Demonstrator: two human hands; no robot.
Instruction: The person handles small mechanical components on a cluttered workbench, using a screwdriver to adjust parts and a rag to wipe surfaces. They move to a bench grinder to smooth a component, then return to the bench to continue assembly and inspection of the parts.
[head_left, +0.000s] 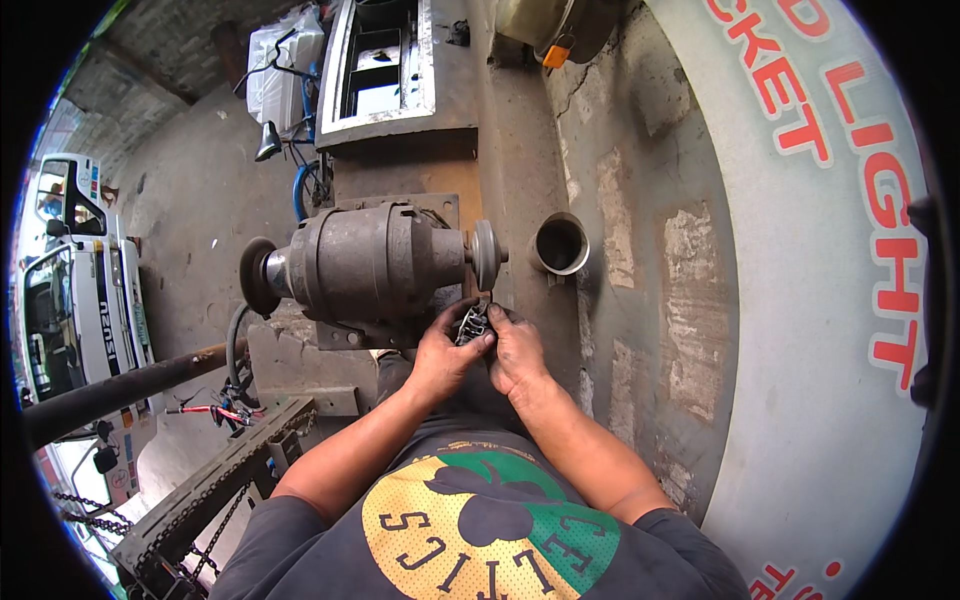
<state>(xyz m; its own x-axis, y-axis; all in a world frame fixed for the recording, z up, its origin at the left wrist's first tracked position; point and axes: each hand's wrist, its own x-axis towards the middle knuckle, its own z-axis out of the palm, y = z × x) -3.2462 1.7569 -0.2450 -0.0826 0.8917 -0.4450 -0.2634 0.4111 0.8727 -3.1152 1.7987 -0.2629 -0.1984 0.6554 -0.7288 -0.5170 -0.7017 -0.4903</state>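
Observation:
A bench grinder with a round, dusty grey motor body lies across the bench ahead of me. At its right end is a pale grinding wheel, and a dark cup-shaped wheel sits at its left end. Just below the pale wheel, my left hand is closed around a small silvery metal part with several prongs or loops. My right hand pinches the upper right side of the same part. Fingers cover much of it, so its exact kind cannot be told. Both hands look blackened at the fingertips.
An open metal can stands right of the wheel, by a worn wall. Beyond the grinder lies a white-framed metal box. Bicycles, a pipe, chains and a white truck are to the left.

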